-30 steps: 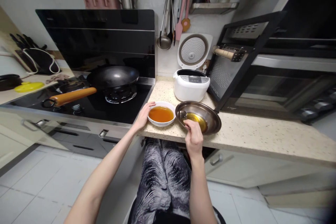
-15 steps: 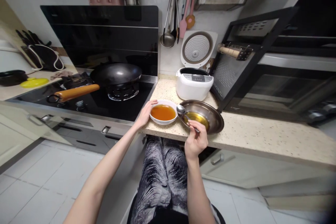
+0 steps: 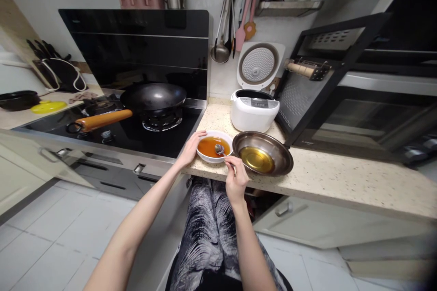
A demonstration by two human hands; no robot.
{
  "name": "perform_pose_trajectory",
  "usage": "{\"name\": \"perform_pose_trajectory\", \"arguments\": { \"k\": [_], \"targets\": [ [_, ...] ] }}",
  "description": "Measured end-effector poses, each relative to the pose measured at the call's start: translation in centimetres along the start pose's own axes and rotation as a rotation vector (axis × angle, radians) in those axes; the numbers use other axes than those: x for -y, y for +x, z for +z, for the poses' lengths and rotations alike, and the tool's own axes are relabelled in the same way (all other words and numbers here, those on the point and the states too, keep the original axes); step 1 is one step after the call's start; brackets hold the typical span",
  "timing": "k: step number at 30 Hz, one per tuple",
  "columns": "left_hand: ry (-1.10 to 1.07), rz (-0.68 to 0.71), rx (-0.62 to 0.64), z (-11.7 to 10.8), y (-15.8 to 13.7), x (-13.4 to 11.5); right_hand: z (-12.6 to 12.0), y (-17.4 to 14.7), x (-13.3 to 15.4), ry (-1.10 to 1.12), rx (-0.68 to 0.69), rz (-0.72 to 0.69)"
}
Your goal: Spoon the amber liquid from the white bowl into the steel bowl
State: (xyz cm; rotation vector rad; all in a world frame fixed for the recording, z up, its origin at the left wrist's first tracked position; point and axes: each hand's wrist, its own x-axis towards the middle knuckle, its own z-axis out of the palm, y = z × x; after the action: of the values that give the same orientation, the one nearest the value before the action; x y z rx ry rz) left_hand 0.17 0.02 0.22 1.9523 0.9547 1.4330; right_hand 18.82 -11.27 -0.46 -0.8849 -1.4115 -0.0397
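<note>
A white bowl point(image 3: 214, 160) of amber-brown liquid stands at the counter's front edge. My left hand point(image 3: 191, 149) grips the bowl's left side, fingers over the rim and the thumb hidden. In my right hand point(image 3: 237, 177) the handle of a metal spoon point(image 3: 219, 149) is pinched between thumb and fingers. The spoon's head is in the bowl, at the surface of the liquid. Just right of the bowl sits a wide steel basin point(image 3: 285, 157) with clear yellow liquid at its bottom.
Behind the bowls is a white rice cooker point(image 3: 255, 116) with its lid up. To the left, a black wok point(image 3: 153, 95) with a wooden handle rests on the gas stove point(image 3: 146, 141). An oven point(image 3: 362, 118) takes up the right. Utensils, among them a ladle point(image 3: 220, 53), hang at the back.
My right hand has moved left, carrying the spoon from over the steel basin into the white bowl. My left hand stays on the bowl.
</note>
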Motion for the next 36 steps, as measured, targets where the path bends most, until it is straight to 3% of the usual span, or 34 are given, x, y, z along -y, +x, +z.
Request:
{"name": "perform_pose_trajectory", "arguments": {
  "k": [8, 17, 36],
  "targets": [
    [0.004, -0.002, -0.004, 0.0, 0.0, 0.0, 0.2, 0.0, 0.0, 0.007, -0.023, 0.052],
    [0.011, 0.000, 0.004, -0.1, 0.0, 0.0, 0.6, -0.7, -0.4, 0.124, -0.127, 0.260],
    [0.008, -0.003, 0.005, -0.1, 0.0, 0.1, -1.0, 0.6, 0.8, 0.131, -0.283, 0.218]
  ]
}}
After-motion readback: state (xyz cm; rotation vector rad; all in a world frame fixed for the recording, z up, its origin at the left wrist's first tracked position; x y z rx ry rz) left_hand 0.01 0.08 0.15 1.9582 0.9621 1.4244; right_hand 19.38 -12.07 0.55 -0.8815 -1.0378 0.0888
